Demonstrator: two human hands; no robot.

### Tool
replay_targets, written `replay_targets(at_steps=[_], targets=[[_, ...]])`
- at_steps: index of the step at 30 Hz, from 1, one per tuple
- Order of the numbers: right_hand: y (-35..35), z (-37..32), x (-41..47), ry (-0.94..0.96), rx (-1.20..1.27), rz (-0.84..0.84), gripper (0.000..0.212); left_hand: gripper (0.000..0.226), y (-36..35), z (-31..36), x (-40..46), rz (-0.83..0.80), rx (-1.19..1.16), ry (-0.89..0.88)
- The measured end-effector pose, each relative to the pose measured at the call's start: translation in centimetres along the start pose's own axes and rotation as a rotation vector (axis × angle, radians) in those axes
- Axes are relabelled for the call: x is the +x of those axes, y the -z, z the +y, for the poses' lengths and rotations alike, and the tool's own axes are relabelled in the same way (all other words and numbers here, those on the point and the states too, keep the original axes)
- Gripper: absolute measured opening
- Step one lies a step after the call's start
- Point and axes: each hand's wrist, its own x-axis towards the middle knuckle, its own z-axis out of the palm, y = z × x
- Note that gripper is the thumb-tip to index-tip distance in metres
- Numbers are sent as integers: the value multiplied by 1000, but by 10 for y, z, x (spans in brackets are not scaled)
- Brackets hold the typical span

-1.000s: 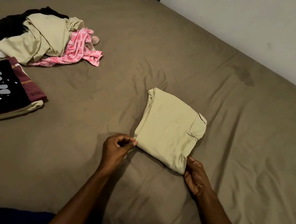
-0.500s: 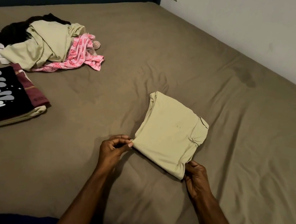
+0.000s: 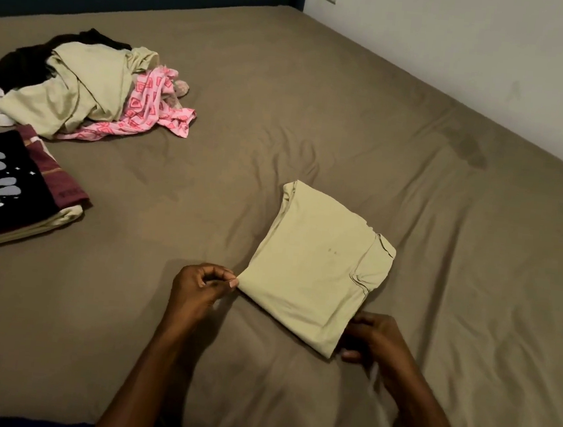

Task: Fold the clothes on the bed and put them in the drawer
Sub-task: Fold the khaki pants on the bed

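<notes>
A soft, pale green shirt (image 3: 316, 268), folded into a square, lies on the wrinkly brown bed (image 3: 317, 113). The left hand (image 3: 199, 286) pinches its 8 o'clock corner; the right hand (image 3: 372, 341) pinches its 5 o'clock corner.

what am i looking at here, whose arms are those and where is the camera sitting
No machine here: a person is folding laundry, and the camera is worn on their head, looking forward and down, so the two bare arms are their own. The surface is a bed with a brown sheet. In the middle lies a folded pale green garment. The left hand pinches its near left corner; the right hand grips its near right corner. On the far left sits an unfolded heap of clothes, black, pale green and pink patterned. Nearer, at the left edge, is a folded stack topped by a black printed shirt. No drawer is in view.
</notes>
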Motion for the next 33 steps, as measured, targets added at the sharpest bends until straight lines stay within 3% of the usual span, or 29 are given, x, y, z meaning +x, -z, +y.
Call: replay_targets(at_steps=[2, 4, 6, 8, 9, 11, 13, 15, 23, 27, 30, 33], targets=[[25, -12, 2, 212, -401, 350, 19, 11, -4, 1, -5, 90, 236, -34], [30, -29, 4, 528, -616, 601, 24, 17, -20, 3, -14, 289, 434, -249], [21, -49, 20, 857, -691, 533, 30, 24, -49, 12, -21, 372, 537, -628], [3, -67, 47, 1028, -811, 299, 45, 43, -87, 18, -22, 255, 667, -846], [-8, -74, 62, 1063, -899, 195, 53, 59, -104, 18, -22, 180, 758, -829], [-29, -89, 94, 1095, -1106, 40, 63, 89, -124, 10, -13, 120, 878, -621], [-38, -99, 132, 1111, -1326, -68, 65, 104, -128, -5, -5, 135, 893, -473], [-35, -104, 170, 1054, -1405, -179, 64, 111, -126, -16, -3, 156, 897, -441], [-28, -135, 241, 850, -1323, -203, 64, 118, -126, -14, -2, 170, 907, -383], [-38, -146, 219, 983, -1330, -46, 66, 117, -126, -16, -4, 193, 887, -410], [-56, -123, 189, 1145, -1378, -181, 66, 118, -126, -15, -4, 182, 903, -397], [-60, -108, 194, 1010, -1314, -251, 64, 119, -126, -11, -4, 164, 934, -364]])
